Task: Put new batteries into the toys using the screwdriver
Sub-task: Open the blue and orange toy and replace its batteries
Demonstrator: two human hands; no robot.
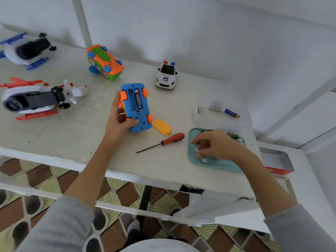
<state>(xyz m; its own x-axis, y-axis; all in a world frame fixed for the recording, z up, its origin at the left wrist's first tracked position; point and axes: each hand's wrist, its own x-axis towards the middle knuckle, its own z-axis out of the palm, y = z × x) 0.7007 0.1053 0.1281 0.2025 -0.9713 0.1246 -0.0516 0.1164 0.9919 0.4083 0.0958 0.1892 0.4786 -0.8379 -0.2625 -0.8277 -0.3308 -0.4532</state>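
**One cell in, one slot open**

Blue toy car (135,108) belly-up on table (76,128), left hand (119,122) curled round its side. One battery (138,99) seated, 2nd slot empty. Right hand (211,145) fingers pinching a cell in teal tray (192,155). Yellow cover (161,126) & screwdriver (163,142) lie beside; lid not yet refitted, other toys prob. pending.

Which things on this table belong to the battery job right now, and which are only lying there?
In use:
- blue toy car, held by left hand
- teal tray, right hand reaching in
- yellow cover
- screwdriver

Lying about:
- police car
- orange toy
- two helicopters
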